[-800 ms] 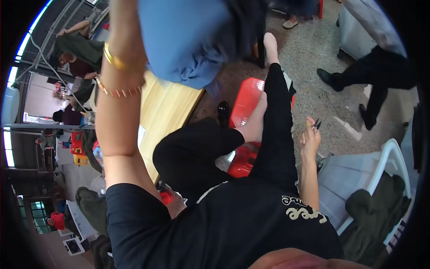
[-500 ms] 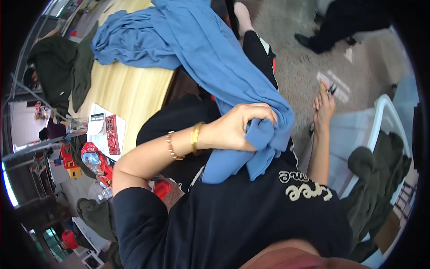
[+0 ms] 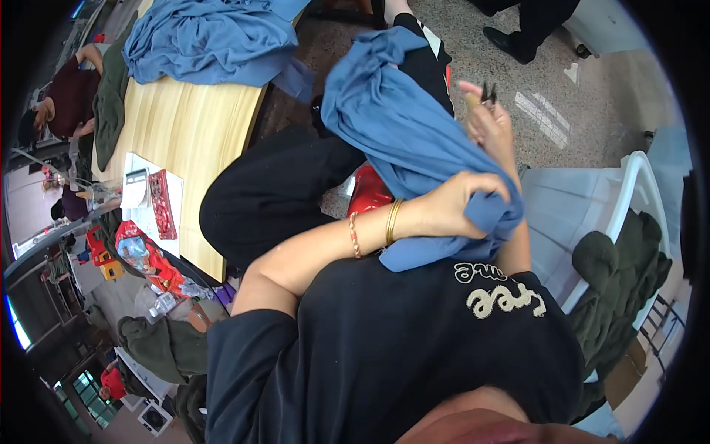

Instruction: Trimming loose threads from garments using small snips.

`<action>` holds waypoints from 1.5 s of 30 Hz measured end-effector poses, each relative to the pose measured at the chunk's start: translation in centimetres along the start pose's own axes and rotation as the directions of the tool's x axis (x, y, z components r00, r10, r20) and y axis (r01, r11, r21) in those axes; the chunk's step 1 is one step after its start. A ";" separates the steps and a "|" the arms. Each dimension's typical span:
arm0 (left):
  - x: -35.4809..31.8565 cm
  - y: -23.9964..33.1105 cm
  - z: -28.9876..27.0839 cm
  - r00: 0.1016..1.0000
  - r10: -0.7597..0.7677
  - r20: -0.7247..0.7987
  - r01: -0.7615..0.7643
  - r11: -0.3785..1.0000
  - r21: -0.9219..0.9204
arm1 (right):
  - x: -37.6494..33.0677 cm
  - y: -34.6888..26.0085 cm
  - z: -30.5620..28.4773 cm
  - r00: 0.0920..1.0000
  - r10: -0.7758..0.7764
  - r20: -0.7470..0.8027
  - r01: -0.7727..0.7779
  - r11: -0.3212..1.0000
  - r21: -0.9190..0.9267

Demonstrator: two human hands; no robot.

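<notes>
My left hand [image 3: 462,203], with gold bangles and a bead bracelet on its wrist, grips a bunched end of a blue garment [image 3: 399,111] in front of my chest. The rest of the garment lies over my lap and hangs out toward my feet, a little blurred. Beyond it, my right hand [image 3: 492,129] is closed around small thread snips [image 3: 489,95], their dark tips pointing up and away. Part of my right forearm is hidden behind the cloth. A heap of the same blue cloth [image 3: 211,41] covers the far end of the wooden table [image 3: 188,122].
To my right stands a pale plastic bin [image 3: 642,166] with dark green garments [image 3: 621,274] heaped in it. A red patterned case [image 3: 163,203] and papers lie on the table's near edge. Another person [image 3: 70,96] is at the table's far left; dark-trousered legs [image 3: 529,29] are ahead.
My left hand has moved right with the garment, whose far end has come off the table onto my lap. My right hand has come left, closer to the cloth.
</notes>
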State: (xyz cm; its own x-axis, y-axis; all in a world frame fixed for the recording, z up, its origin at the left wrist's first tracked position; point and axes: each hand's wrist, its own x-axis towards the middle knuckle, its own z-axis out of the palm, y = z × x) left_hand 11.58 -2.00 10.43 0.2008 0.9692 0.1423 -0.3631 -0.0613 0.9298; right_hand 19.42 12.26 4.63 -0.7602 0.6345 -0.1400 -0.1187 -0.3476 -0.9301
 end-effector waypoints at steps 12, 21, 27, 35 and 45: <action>5.1 -1.3 4.8 0.890 -0.164 0.426 0.178 0.984 0.005 | -3.8 -7.7 -4.7 0.957 -0.146 -0.249 0.056 0.939 -0.338; -1.7 -3.5 -11.0 0.795 -0.339 -0.503 0.496 0.841 0.217 | -2.8 6.4 -6.1 0.903 0.194 -0.384 -0.178 0.981 0.076; -2.5 -7.6 -16.6 0.248 -0.398 -0.883 0.391 0.875 -0.285 | -2.2 7.8 -6.1 0.845 0.381 -0.374 -0.448 0.887 -0.108; 0.5 -8.4 -17.3 0.440 -0.274 -0.855 0.035 0.957 -0.289 | -2.3 3.2 -0.5 0.914 0.402 -0.051 -0.405 0.898 -0.172; -3.4 4.1 -15.6 0.390 0.305 -0.869 -0.241 0.944 0.223 | -0.8 0.2 9.8 0.865 0.321 0.387 -0.288 0.947 -0.141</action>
State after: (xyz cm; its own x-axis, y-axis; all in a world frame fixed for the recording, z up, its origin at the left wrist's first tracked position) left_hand -4.83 -1.84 8.46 -0.8228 0.5667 0.0444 -0.1880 -0.3450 0.9196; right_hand 13.73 4.96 7.88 -0.9424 0.1702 -0.2880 0.1967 -0.4144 -0.8886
